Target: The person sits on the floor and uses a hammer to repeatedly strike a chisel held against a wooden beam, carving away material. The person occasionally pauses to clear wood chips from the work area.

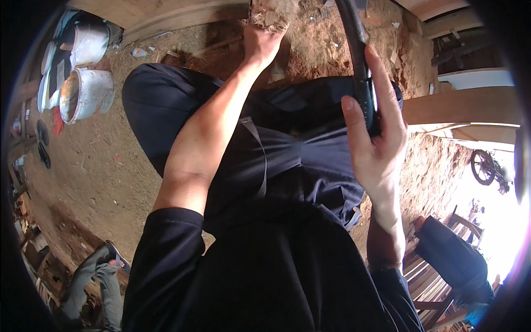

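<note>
My left hand (262, 45) reaches forward between my knees and is closed at the near end of a rough piece of wood (272, 10). Its fingertips are partly hidden, and pale shavings lie against them. The wood runs out of the top edge of the view. In my right hand (381, 124), above my right thigh, is a long dark curved tool (353, 33) with a black handle. The thumb lies on one side of the handle and the fingers stretch along the other. The tool's far end is out of view.
Two stained white buckets (94, 95) stand on the dirt floor (105, 166) at left. A long board (171, 22) runs across the back left, and a plank (464, 106) at right. Other people's legs show at lower left (91, 288) and lower right (451, 252). A motorbike (487, 169) stands beyond.
</note>
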The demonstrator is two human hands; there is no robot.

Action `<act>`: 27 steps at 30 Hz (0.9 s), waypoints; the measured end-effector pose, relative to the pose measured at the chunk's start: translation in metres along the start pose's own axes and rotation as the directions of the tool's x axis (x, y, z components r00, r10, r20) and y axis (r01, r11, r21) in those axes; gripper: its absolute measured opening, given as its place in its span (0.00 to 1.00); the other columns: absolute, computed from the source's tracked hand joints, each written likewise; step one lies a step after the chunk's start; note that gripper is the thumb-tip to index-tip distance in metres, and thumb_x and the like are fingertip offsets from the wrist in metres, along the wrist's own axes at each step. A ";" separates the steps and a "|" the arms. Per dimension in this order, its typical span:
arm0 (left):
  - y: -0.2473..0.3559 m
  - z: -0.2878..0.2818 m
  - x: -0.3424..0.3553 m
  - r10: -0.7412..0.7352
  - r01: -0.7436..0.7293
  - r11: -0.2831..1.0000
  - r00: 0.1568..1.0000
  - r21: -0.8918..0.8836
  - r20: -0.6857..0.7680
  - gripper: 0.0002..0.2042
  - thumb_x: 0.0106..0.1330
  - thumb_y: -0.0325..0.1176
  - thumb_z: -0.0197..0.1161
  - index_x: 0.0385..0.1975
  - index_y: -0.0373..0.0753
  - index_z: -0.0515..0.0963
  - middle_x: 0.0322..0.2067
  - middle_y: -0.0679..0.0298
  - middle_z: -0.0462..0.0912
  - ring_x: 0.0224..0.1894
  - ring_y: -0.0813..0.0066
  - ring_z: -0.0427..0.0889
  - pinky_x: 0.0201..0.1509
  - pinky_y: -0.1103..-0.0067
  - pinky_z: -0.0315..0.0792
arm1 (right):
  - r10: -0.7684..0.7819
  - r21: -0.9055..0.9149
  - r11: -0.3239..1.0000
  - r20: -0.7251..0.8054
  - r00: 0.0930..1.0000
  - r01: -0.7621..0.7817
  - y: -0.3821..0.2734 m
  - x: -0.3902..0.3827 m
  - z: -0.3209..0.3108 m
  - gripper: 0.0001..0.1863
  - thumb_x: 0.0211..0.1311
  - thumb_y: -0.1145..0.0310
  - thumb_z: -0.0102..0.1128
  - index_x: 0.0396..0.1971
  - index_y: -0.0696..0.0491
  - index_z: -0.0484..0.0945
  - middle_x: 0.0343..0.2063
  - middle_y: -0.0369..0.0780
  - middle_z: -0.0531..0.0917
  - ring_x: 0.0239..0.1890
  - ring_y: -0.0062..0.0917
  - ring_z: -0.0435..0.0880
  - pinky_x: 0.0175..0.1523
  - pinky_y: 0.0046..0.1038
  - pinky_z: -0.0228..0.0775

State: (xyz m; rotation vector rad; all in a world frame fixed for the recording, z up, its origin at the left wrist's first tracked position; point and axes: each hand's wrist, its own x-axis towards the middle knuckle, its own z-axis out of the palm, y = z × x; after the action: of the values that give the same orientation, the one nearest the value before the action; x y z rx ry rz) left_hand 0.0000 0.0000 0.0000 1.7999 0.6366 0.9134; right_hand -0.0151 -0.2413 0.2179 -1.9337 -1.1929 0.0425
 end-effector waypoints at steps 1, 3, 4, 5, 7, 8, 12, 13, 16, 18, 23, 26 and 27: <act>0.004 0.001 -0.002 -0.014 0.014 1.000 1.000 0.027 -0.012 0.15 0.66 0.39 0.73 0.49 0.40 0.87 0.44 0.59 0.92 0.45 0.68 0.90 0.50 0.69 0.84 | -0.009 -0.006 1.000 0.000 1.000 0.009 0.003 -0.001 0.001 0.33 0.70 0.76 0.64 0.74 0.47 0.69 0.64 0.49 0.82 0.57 0.35 0.89 0.61 0.28 0.80; 0.008 0.000 -0.004 -0.050 0.050 0.997 0.999 0.051 -0.012 0.15 0.67 0.38 0.73 0.49 0.39 0.86 0.43 0.60 0.92 0.45 0.69 0.90 0.49 0.69 0.84 | 0.085 -0.017 0.996 0.053 0.995 -0.084 0.000 0.000 0.000 0.33 0.70 0.76 0.64 0.74 0.47 0.69 0.64 0.49 0.81 0.59 0.34 0.87 0.62 0.30 0.79; 0.007 -0.002 -0.005 -0.072 0.072 0.996 0.997 0.049 0.002 0.14 0.67 0.37 0.72 0.49 0.39 0.86 0.43 0.60 0.92 0.44 0.69 0.90 0.49 0.69 0.84 | 0.187 -0.026 0.982 0.104 0.977 -0.185 -0.007 -0.001 -0.003 0.34 0.69 0.76 0.64 0.74 0.47 0.69 0.64 0.49 0.81 0.60 0.34 0.87 0.62 0.30 0.79; 0.008 -0.003 -0.005 -0.094 0.093 0.995 0.995 0.048 0.015 0.14 0.67 0.37 0.72 0.49 0.39 0.86 0.43 0.61 0.92 0.44 0.69 0.90 0.48 0.69 0.84 | 0.189 -0.022 0.982 0.112 0.976 -0.187 -0.006 -0.003 -0.003 0.34 0.69 0.77 0.64 0.74 0.47 0.69 0.65 0.49 0.81 0.60 0.32 0.86 0.62 0.31 0.79; 0.007 0.001 -0.002 -0.046 0.046 0.999 0.999 -0.004 -0.010 0.13 0.67 0.36 0.72 0.48 0.38 0.86 0.42 0.60 0.92 0.42 0.69 0.90 0.46 0.68 0.85 | 0.227 0.008 0.974 0.092 0.970 -0.228 -0.006 -0.003 -0.003 0.34 0.69 0.77 0.65 0.75 0.47 0.69 0.65 0.49 0.80 0.62 0.32 0.85 0.63 0.32 0.79; 0.007 0.002 0.000 -0.068 0.068 0.998 0.998 0.000 -0.004 0.13 0.67 0.36 0.72 0.48 0.38 0.86 0.42 0.60 0.92 0.42 0.70 0.90 0.45 0.68 0.85 | 0.263 0.040 0.963 0.065 0.963 -0.266 -0.010 -0.003 -0.004 0.34 0.69 0.78 0.64 0.75 0.46 0.69 0.65 0.49 0.80 0.62 0.33 0.85 0.63 0.32 0.78; -0.016 0.004 -0.005 -0.003 0.013 0.987 0.998 0.162 -0.060 0.10 0.69 0.37 0.68 0.41 0.36 0.86 0.32 0.59 0.91 0.32 0.63 0.89 0.37 0.68 0.82 | 0.069 0.044 0.997 -0.037 0.997 -0.067 -0.006 0.001 0.005 0.36 0.68 0.79 0.64 0.75 0.48 0.68 0.66 0.49 0.79 0.66 0.39 0.80 0.66 0.35 0.76; -0.004 0.006 -0.005 0.051 -0.047 0.998 0.993 0.046 -0.104 0.10 0.69 0.36 0.68 0.42 0.37 0.86 0.33 0.59 0.91 0.34 0.63 0.89 0.39 0.68 0.82 | -0.038 -0.007 0.999 -0.077 0.996 0.038 0.005 0.001 0.012 0.36 0.68 0.79 0.64 0.75 0.48 0.68 0.66 0.49 0.79 0.66 0.40 0.80 0.67 0.35 0.76; 0.008 0.005 -0.008 0.030 -0.038 0.989 0.998 -0.141 -0.062 0.11 0.67 0.32 0.71 0.46 0.37 0.85 0.41 0.57 0.91 0.42 0.64 0.90 0.47 0.69 0.81 | 0.184 -0.099 0.981 0.215 0.959 -0.166 0.030 -0.004 0.026 0.38 0.69 0.78 0.63 0.78 0.48 0.63 0.58 0.55 0.83 0.56 0.47 0.86 0.58 0.39 0.82; 0.008 0.003 -0.010 -0.021 0.014 0.988 0.999 -0.156 -0.042 0.11 0.66 0.30 0.72 0.46 0.34 0.84 0.41 0.59 0.91 0.43 0.69 0.89 0.46 0.70 0.80 | 0.317 -0.120 0.948 0.317 0.894 -0.294 0.025 -0.003 0.023 0.38 0.70 0.78 0.62 0.78 0.46 0.63 0.53 0.56 0.85 0.53 0.49 0.88 0.55 0.39 0.83; 0.019 -0.007 -0.009 -0.032 0.014 0.977 0.996 -0.212 -0.083 0.08 0.69 0.31 0.70 0.41 0.33 0.85 0.39 0.60 0.91 0.40 0.71 0.88 0.45 0.70 0.79 | 0.013 -0.013 1.000 0.023 1.000 -0.013 0.007 0.003 0.020 0.39 0.68 0.80 0.64 0.77 0.43 0.64 0.50 0.56 0.87 0.50 0.48 0.90 0.52 0.37 0.83; 0.010 -0.008 -0.006 0.044 -0.050 0.993 0.997 -0.109 -0.063 0.07 0.69 0.30 0.69 0.40 0.33 0.84 0.38 0.59 0.90 0.39 0.69 0.87 0.46 0.70 0.78 | -0.020 0.013 1.000 -0.035 0.999 0.021 0.019 -0.004 0.030 0.40 0.67 0.81 0.64 0.78 0.44 0.64 0.46 0.57 0.87 0.47 0.48 0.91 0.49 0.39 0.83; 0.003 -0.003 -0.006 0.044 -0.052 0.980 0.998 -0.193 -0.048 0.07 0.69 0.30 0.70 0.40 0.33 0.84 0.37 0.59 0.90 0.39 0.69 0.86 0.46 0.70 0.78 | -0.016 -0.006 1.000 -0.023 1.000 0.015 0.035 -0.010 0.035 0.39 0.68 0.79 0.63 0.78 0.43 0.64 0.42 0.56 0.87 0.43 0.49 0.90 0.47 0.41 0.82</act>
State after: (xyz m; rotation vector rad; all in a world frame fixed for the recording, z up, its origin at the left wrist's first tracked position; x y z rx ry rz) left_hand -0.0060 -0.0037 0.0015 1.6307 0.5143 1.0138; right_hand -0.0107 -0.2332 0.1684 -1.9252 -1.1941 0.0085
